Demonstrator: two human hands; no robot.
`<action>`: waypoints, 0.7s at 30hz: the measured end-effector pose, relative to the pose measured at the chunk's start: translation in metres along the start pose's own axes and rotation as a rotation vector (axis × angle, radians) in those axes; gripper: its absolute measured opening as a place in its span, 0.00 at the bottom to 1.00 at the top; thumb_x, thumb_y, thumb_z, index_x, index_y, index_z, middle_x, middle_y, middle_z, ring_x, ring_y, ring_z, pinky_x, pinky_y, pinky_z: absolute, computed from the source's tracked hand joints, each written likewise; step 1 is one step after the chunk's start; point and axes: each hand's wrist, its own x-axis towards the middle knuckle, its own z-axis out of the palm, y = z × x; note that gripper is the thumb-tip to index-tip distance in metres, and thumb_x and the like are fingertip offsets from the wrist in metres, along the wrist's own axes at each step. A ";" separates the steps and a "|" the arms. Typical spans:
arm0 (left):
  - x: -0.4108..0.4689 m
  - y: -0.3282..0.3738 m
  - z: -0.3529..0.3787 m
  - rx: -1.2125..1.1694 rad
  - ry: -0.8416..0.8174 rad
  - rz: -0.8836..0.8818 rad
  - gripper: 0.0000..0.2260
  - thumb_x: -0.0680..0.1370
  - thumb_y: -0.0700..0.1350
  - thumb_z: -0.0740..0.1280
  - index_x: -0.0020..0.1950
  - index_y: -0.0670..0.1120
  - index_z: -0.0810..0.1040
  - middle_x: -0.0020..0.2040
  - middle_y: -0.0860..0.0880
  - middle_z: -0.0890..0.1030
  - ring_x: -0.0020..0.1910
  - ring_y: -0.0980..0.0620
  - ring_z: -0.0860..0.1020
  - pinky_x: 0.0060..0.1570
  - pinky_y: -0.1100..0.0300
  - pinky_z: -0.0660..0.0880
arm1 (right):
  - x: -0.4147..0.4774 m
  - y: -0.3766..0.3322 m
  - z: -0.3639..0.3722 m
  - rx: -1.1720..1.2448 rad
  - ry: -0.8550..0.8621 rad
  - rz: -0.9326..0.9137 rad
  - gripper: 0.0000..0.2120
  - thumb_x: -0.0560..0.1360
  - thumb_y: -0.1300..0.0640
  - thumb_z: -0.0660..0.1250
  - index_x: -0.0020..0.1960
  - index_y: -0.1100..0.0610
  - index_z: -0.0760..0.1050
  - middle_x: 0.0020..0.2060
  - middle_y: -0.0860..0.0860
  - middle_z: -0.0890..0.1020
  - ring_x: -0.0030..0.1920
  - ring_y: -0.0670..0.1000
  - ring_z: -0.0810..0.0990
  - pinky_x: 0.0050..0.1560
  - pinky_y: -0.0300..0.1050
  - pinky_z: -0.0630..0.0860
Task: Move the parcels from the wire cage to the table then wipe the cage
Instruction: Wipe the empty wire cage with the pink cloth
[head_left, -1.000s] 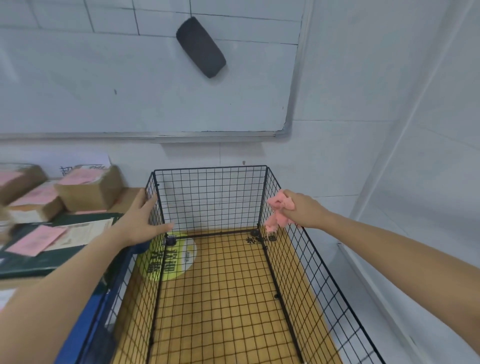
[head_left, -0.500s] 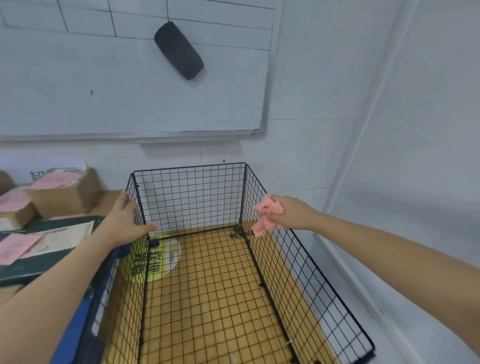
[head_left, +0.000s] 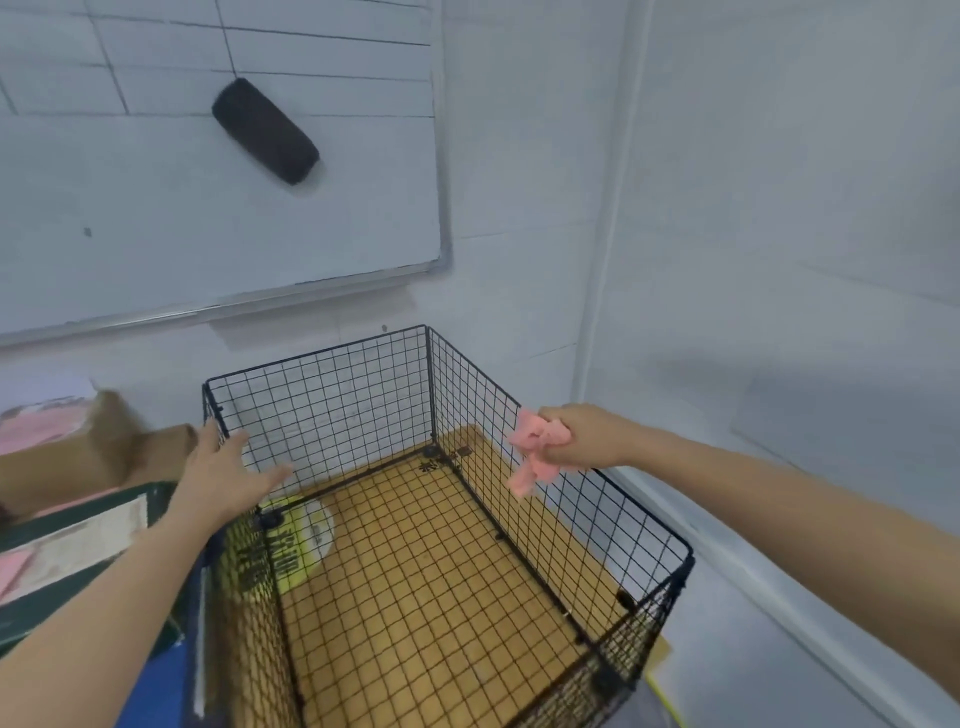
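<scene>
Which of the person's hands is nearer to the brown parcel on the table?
Left. The left hand lies open at the cage's left rim, just beside the parcel; the right hand grips a pink cloth at the opposite wall.

Wire cage (head_left: 428, 384): black, square grid. Cloth (head_left: 537, 449), 3 o'clock: pink. Board (head_left: 415, 561) under cage: yellow-brown. Eraser (head_left: 265, 131), 11 o'clock: black. Parcels (head_left: 88, 457), 9 o'clock: brown, labels (head_left: 36, 428) pink.

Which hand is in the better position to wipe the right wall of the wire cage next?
The right hand. It grips the pink cloth at the top rim of the right wall of the wire cage. The left hand is open, without a cloth, over at the left wall.
</scene>
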 end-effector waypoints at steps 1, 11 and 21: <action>0.000 0.000 0.000 -0.004 -0.001 0.002 0.40 0.73 0.64 0.66 0.77 0.43 0.59 0.79 0.42 0.46 0.76 0.38 0.51 0.73 0.43 0.54 | -0.005 0.000 0.000 -0.007 -0.003 0.012 0.06 0.80 0.52 0.61 0.44 0.45 0.68 0.42 0.45 0.78 0.42 0.45 0.78 0.44 0.38 0.77; 0.004 -0.002 0.000 0.099 0.027 0.026 0.40 0.73 0.66 0.64 0.75 0.40 0.62 0.77 0.37 0.52 0.77 0.39 0.50 0.74 0.45 0.51 | -0.048 -0.002 0.006 -0.018 0.015 0.038 0.07 0.79 0.53 0.62 0.42 0.45 0.68 0.42 0.47 0.79 0.41 0.45 0.78 0.41 0.39 0.76; 0.005 -0.004 0.000 0.082 0.001 0.043 0.41 0.73 0.68 0.64 0.76 0.43 0.61 0.78 0.39 0.52 0.77 0.41 0.49 0.74 0.41 0.51 | -0.095 -0.008 0.009 0.012 0.050 0.127 0.02 0.76 0.56 0.65 0.46 0.53 0.72 0.42 0.49 0.79 0.43 0.49 0.77 0.42 0.38 0.72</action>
